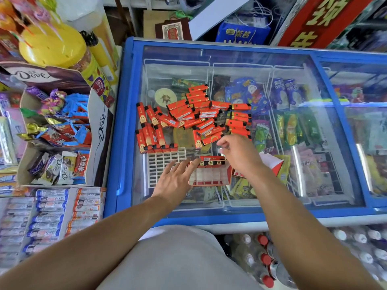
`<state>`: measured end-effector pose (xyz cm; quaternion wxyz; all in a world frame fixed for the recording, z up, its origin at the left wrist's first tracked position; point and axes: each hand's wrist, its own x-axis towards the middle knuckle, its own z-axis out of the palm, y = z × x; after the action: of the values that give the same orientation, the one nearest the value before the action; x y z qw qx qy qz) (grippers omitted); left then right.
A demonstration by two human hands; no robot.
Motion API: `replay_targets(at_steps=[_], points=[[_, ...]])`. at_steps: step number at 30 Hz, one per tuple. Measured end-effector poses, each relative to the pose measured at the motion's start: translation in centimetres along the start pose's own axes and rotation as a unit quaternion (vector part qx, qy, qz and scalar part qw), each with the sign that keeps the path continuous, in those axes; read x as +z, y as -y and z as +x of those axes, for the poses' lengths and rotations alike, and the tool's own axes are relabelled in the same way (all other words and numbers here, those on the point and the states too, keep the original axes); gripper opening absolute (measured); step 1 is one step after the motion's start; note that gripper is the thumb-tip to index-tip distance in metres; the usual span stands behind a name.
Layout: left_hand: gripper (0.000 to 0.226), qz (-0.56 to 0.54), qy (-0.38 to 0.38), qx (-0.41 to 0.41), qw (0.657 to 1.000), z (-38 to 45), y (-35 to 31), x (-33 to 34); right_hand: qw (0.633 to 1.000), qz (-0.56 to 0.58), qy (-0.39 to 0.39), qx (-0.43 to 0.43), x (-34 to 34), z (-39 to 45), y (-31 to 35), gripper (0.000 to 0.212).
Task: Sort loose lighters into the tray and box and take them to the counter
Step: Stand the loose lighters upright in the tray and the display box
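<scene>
Several loose orange-red lighters [194, 114] lie heaped on the glass lid of a blue chest freezer [125, 122]. A white grid tray [161, 164] sits at the near edge of the heap, with a row of lighters standing along its far side. To its right is a red box [211, 176] with a clear divided insert and a few lighters at its far end. My left hand [176, 181] lies with fingers spread across the tray and the box's left edge. My right hand [238, 153] hovers over the box's far right corner with loosely bent fingers, holding nothing I can see.
A Dove carton of wrapped sweets [62, 130] and a yellow-lidded jar [52, 45] crowd the left. Rolls of candy [50, 216] fill the lower left. Bottles with red caps [266, 260] stand on the floor below the freezer. A red-and-white flap [272, 164] lies beside the box.
</scene>
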<state>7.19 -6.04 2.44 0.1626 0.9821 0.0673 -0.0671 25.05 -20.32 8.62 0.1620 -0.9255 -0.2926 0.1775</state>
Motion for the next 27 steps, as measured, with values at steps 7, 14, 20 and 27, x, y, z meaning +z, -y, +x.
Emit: replay_targets(at_steps=[7,14,20,27], points=[[0.09,0.011,0.016,-0.007,1.0,-0.1,-0.1,-0.4,0.963,-0.186,0.195,0.015,3.7,5.5,-0.8,0.021],[0.092,0.018,0.018,-0.008,1.0,-0.1,-0.1,-0.4,0.988,-0.067,0.138,-0.019,1.8,4.5,-0.3,0.011],[0.093,0.025,0.01,-0.013,1.0,1.0,-0.2,-0.7,0.992,0.113,-0.022,-0.055,-0.8,0.8,1.8,0.017],[0.092,-0.052,-0.039,0.026,0.998,0.8,1.5,-1.4,0.985,0.156,-0.056,-0.042,-0.3,-0.2,3.9,0.007]])
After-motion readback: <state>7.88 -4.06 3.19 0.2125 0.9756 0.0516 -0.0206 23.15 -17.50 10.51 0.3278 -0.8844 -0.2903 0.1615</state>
